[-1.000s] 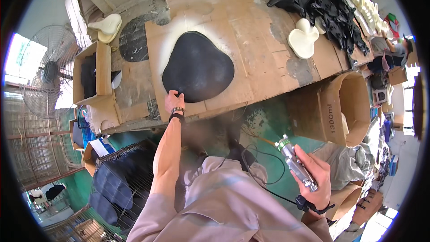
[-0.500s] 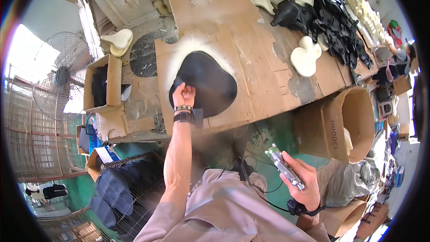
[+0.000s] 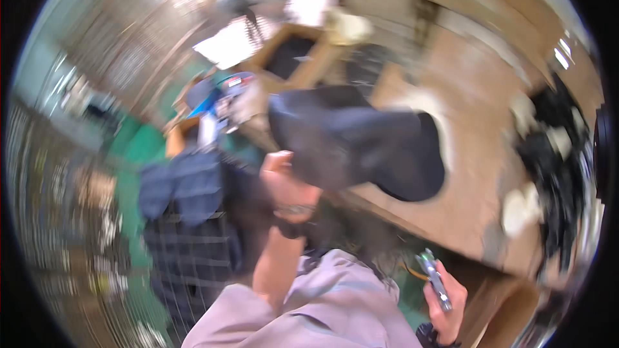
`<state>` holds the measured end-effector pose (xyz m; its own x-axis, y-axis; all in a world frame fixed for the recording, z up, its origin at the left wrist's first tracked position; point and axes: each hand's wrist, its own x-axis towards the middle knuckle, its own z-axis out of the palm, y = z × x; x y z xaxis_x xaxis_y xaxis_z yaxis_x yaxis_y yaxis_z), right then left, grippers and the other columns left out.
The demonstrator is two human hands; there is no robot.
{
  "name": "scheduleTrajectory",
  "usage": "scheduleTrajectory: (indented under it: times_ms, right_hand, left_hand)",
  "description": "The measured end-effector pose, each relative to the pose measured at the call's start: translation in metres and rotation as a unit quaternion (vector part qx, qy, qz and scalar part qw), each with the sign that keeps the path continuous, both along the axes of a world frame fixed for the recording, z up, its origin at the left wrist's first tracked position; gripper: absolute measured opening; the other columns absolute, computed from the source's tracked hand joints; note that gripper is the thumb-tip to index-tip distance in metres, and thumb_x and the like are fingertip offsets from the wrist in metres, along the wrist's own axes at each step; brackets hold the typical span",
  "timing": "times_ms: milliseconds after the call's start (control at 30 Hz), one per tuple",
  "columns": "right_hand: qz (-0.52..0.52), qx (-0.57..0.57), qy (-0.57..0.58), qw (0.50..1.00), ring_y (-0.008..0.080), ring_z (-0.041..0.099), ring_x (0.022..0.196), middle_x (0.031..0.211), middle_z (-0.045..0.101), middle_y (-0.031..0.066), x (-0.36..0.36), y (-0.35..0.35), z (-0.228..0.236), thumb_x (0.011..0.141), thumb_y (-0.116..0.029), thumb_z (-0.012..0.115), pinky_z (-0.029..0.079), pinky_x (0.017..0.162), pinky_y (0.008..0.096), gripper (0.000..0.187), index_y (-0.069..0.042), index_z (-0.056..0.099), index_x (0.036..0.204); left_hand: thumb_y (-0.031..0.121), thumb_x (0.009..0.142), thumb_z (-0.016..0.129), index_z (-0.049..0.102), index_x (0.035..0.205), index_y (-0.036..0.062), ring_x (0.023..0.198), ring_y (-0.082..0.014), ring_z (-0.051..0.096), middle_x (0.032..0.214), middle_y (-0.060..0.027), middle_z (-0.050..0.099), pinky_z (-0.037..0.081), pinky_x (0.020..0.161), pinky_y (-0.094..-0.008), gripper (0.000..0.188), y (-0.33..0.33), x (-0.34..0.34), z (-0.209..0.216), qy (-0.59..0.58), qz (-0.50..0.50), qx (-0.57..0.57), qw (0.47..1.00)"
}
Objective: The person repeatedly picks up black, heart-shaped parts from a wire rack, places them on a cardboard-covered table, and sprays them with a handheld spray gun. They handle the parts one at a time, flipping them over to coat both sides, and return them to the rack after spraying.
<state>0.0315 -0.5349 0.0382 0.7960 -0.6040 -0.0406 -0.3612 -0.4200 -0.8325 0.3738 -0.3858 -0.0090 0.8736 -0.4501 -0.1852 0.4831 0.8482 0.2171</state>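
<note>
My left hand (image 3: 289, 188) is closed on the edge of a black, flexible sheet piece (image 3: 325, 138), lifted and bent above the table's near edge. Behind it a similar rounded black piece (image 3: 418, 164) lies on the cardboard-covered table (image 3: 464, 174), ringed by whitish residue. The lifted piece partly covers it. Low on the right, my right hand (image 3: 451, 303) grips a slim metal spray gun (image 3: 436, 283) with a green part at its tip. Motion smears much of the view.
A wire rack with dark pieces (image 3: 184, 187) stands left of my left arm. An open box (image 3: 313, 77) sits on the table's far left. Black covers (image 3: 548, 167) and cream saddle-shaped pads (image 3: 521, 211) are heaped at right; a big carton (image 3: 509, 309) stands lower right.
My left hand has taken hold of a black piece and lifted it off the table, moving left. The view has swung left toward the rack. My right hand still holds the spray gun.
</note>
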Motion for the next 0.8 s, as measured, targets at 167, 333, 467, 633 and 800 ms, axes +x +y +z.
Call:
scheduleTrajectory:
  times_ms: [167,333,467,633,800]
  right_hand:
    - [0.127,0.009,0.153,0.98,0.0271,0.058,0.07,0.08,0.065,0.016,0.039,0.008,-0.001,0.088,-0.007,0.069,0.047,0.068,0.0407,0.025,0.005,0.066,0.11]
    - [0.258,-0.051,0.086,0.961,0.0226,0.049,0.062,0.069,0.055,0.0129,0.092,0.022,0.001,0.086,-0.008,0.07,0.042,0.06,0.0396,0.023,0.004,0.066,0.106]
    - [0.314,-0.029,0.113,0.942,0.0197,0.054,0.07,0.081,0.063,0.0107,0.128,0.036,-0.003,0.086,-0.002,0.064,0.045,0.066,0.0351,0.034,0.003,0.064,0.12]
    - [0.392,-0.046,0.12,0.911,0.019,0.063,0.092,0.112,0.07,0.014,0.167,0.061,0.005,0.088,0.002,0.058,0.05,0.081,0.0321,0.048,0.0,0.058,0.135]
    - [0.381,-0.036,0.182,0.906,0.0213,0.065,0.095,0.114,0.07,0.0173,0.182,0.077,0.011,0.089,-0.002,0.061,0.05,0.083,0.0326,0.047,0.001,0.057,0.135]
  left_hand:
    - [0.019,0.083,0.051,0.067,0.093,-0.001,0.089,-0.0316,0.067,0.098,-0.0154,0.071,0.053,0.086,-0.0418,0.027,0.131,-0.036,-0.025,0.08,0.131,0.022,0.988]
    - [0.018,0.082,0.05,0.064,0.113,-0.0069,0.104,-0.0379,0.066,0.114,-0.0218,0.069,0.049,0.099,-0.0489,0.042,0.245,-0.074,-0.018,0.012,0.248,-0.058,0.967]
    - [0.016,0.078,0.053,0.066,0.114,-0.0003,0.104,-0.0365,0.068,0.114,-0.0184,0.07,0.052,0.097,-0.0507,0.042,0.346,-0.054,-0.018,-0.036,0.395,0.038,0.917]
    - [0.014,0.072,0.056,0.065,0.112,0.002,0.106,-0.0353,0.066,0.114,-0.0158,0.069,0.047,0.101,-0.0524,0.043,0.492,0.008,-0.004,0.065,0.644,0.164,0.744]
    - [0.016,0.079,0.054,0.065,0.105,0.0003,0.106,-0.0353,0.064,0.113,-0.0136,0.068,0.046,0.101,-0.0475,0.032,0.622,0.004,-0.054,0.062,0.729,0.151,0.664]
